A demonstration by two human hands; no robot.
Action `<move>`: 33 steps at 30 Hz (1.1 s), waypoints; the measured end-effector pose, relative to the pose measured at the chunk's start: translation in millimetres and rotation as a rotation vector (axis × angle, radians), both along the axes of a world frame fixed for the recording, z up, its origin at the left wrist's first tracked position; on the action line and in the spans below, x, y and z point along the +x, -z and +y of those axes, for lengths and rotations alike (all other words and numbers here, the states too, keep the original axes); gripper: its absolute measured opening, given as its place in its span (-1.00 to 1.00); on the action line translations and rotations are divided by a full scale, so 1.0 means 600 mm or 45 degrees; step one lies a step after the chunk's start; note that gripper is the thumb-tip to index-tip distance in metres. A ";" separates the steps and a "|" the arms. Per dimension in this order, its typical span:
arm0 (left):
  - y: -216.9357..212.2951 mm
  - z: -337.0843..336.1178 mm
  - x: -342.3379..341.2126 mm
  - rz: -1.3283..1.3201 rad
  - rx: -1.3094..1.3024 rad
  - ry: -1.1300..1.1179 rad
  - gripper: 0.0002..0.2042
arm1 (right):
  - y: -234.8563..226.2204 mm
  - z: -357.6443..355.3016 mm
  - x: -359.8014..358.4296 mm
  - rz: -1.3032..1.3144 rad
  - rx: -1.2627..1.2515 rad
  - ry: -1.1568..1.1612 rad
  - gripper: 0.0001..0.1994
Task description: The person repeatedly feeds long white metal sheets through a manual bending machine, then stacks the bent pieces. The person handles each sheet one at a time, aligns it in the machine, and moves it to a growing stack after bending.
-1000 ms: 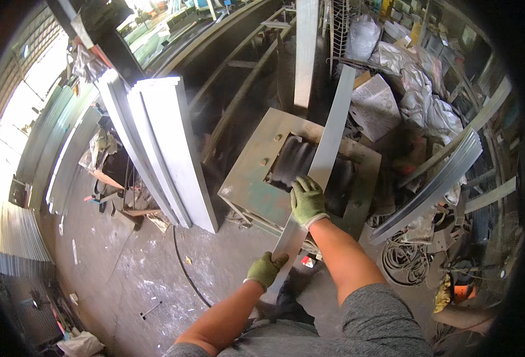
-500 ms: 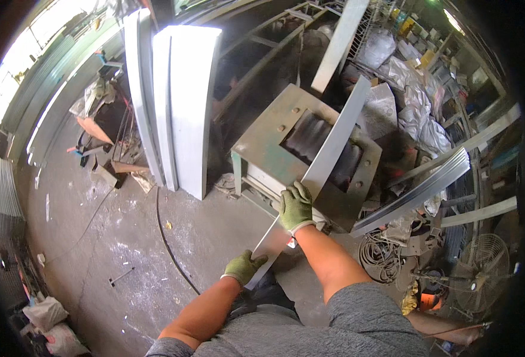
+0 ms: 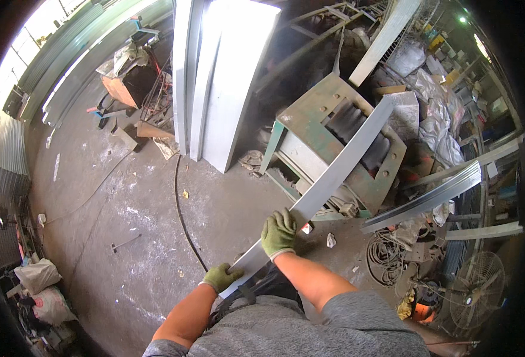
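Observation:
A long flat grey metal strip (image 3: 339,172) slants from my lap up over a green-topped metal machine (image 3: 301,113). Dark ribbed rollers (image 3: 347,122) show in the machine's top opening, and the strip crosses in front of part of them. My left hand (image 3: 222,277), in a green work glove, is closed around the strip's near end. Further up, my right hand (image 3: 279,233), gloved alike, grips the strip by its edge, short of the machine. Both thumbs and the strip's underside are partly hidden.
Tall pale metal panels (image 3: 232,89) stand upright left of the machine. A black hose (image 3: 182,220) runs along the floor. To the right are a bent metal profile (image 3: 423,196), coiled cable (image 3: 386,257) and a caged fan (image 3: 478,288). Sacks (image 3: 39,275) lie at lower left.
The strip has come back toward me, and my right hand is now farther from the machine. My view has shifted, with the machine appearing farther right. Both hands stay on the strip.

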State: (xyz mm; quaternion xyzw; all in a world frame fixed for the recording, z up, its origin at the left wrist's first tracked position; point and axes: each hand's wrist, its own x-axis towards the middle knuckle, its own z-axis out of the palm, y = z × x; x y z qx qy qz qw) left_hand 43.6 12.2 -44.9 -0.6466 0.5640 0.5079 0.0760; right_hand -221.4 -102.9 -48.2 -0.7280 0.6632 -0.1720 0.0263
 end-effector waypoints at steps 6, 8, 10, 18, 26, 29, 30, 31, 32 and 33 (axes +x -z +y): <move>0.006 0.127 0.134 0.017 0.087 -0.007 -0.24 | -0.009 0.130 0.114 -0.082 0.146 -0.110 -0.63; 0.000 0.154 0.172 -0.009 0.162 0.010 -0.25 | -0.023 0.166 0.146 -0.150 0.210 -0.130 -0.61; -0.014 0.171 0.210 -0.050 0.157 0.015 -0.26 | -0.044 0.178 0.154 -0.262 0.211 -0.281 -0.61; -0.118 0.159 0.269 -0.056 -0.099 -0.189 -0.41 | -0.115 0.096 0.052 -0.737 -0.132 -0.033 -0.44; -0.231 0.099 0.281 -0.327 -1.472 0.175 -0.77 | -0.252 0.012 -0.093 -2.458 0.567 0.434 -0.08; -0.264 0.063 0.312 -0.428 -1.753 0.220 -0.68 | -0.296 0.004 -0.093 -2.804 0.501 0.375 -0.17; -0.266 0.050 0.321 -0.415 -1.730 0.189 -0.65 | -0.302 0.003 -0.092 -2.820 0.489 0.317 -0.23; -0.260 0.035 0.323 -0.439 -1.897 0.161 -0.63 | -0.303 0.002 -0.090 -2.819 0.445 0.112 -0.29; -0.248 0.026 0.321 -0.459 -1.913 0.108 -0.58 | -0.302 -0.001 -0.091 -2.863 0.463 0.158 -0.35; -0.233 0.018 0.321 -0.536 -1.845 0.032 -0.53 | -0.298 -0.003 -0.092 -2.881 0.458 0.217 -0.41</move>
